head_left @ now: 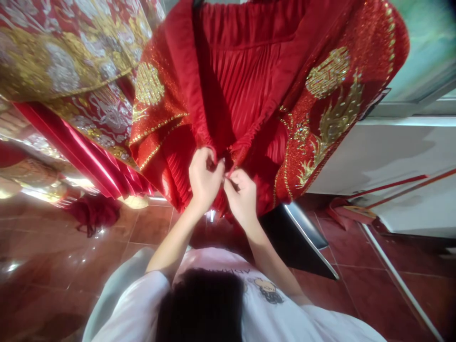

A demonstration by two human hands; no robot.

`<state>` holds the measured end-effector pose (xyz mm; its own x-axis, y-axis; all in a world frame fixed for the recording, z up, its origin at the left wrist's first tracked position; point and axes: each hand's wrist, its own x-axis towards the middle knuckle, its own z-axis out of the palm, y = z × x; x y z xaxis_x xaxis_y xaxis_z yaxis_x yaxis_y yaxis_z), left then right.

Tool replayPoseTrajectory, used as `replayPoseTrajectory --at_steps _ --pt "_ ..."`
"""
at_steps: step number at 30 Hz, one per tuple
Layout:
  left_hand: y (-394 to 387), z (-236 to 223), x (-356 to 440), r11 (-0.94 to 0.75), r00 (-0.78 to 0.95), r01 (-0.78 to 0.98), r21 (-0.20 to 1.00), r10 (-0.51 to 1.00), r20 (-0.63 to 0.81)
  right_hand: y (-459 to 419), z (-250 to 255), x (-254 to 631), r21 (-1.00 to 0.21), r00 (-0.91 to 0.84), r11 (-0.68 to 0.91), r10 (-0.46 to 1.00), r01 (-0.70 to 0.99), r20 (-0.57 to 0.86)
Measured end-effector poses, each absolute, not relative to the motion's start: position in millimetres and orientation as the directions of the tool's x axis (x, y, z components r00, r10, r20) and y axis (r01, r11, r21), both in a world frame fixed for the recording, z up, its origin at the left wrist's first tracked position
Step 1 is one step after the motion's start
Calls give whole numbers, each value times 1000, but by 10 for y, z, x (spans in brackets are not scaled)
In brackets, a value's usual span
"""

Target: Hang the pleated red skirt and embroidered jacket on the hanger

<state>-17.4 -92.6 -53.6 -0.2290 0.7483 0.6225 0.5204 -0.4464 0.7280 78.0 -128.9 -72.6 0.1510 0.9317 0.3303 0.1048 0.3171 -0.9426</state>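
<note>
A red pleated skirt (245, 71) with glittering side panels and gold embroidery spreads out in front of me, its gathered waistband running down in two edges toward my hands. My left hand (204, 178) is closed, thumb and fingers pinching the left end of the waistband. Close beside it, my right hand (242, 192) pinches the waistband's right end between thumb and forefinger. The two hands almost touch at the fingertips. Whatever small detail lies between the fingertips is too blurred to make out. Pleated red cloth hangs below and behind both hands.
Gold and silver embroidered garments (64, 61) hang at the left, with shiny red satin (89, 152) below. A black chair part (295, 237) stands right of my arm. Farther right are a red dustpan (352, 211) and a white pole (399, 278) on the tiled floor (142, 228).
</note>
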Motion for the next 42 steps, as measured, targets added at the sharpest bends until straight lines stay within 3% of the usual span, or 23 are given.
replayPoseTrajectory --at_steps 4,7,9,13,18,22,24,26,28,30,32,33,34,36,37,39,42 --pt "-876 -626 -137 -396 -283 304 866 831 479 -1263 -761 805 -944 141 318 934 86 328" --pt "-841 -624 -130 -306 -217 -49 951 932 289 -1254 -766 798 -945 135 316 936 90 326" --pt "-832 -612 -150 -229 -170 -246 942 967 191 -1256 -763 790 -946 131 314 937 85 323" --pt "-872 -639 -264 -110 -107 -437 893 992 69 -1264 -754 782 -955 125 296 947 24 297" --pt "-976 -748 -337 15 -79 -676 737 993 -93 -1273 -730 768 -956 97 292 952 -24 289" --pt "-1103 -642 -378 0 -104 -906 422 969 -223 -1307 -677 768 -957 53 290 956 11 290" --pt "-1151 -549 -526 -82 -146 -950 302 970 -194 -1331 -626 805 -961 34 277 960 22 277" --pt "-1162 -506 -778 -234 -273 -925 298 958 -94 -1351 -560 873 -964 14 266 964 21 266" --pt "-1137 -542 -1069 -379 -410 -826 417 912 16 -1365 -492 954 -963 -8 270 963 28 269" --pt "-1098 -635 -1298 -421 -505 -602 679 859 85 -1370 -438 1017 -958 -41 282 959 46 280" --pt "-1074 -725 -1376 -318 -572 -149 936 800 180 -1366 -410 1039 -953 -70 295 954 69 290" --pt "-1074 -750 -1345 -241 -586 128 962 764 270 -1360 -406 1035 -951 -82 299 953 78 293" --pt "-1081 -757 -1269 -180 -560 373 910 739 375 -1352 -406 1024 -950 -91 300 952 83 293" --pt "-1105 -718 -1020 -212 -381 641 738 746 546 -1326 -412 1000 -955 -109 290 953 67 282" --pt "-1113 -681 -872 -297 -258 649 700 780 570 -1309 -413 995 -957 -123 284 953 54 276" --pt "-1109 -597 -597 -452 32 459 765 869 494 -1270 -396 1019 -956 -151 289 948 47 279" --pt "-1048 -461 -395 -382 307 136 914 894 327 -1216 -302 1157 -924 -171 353 929 150 328"
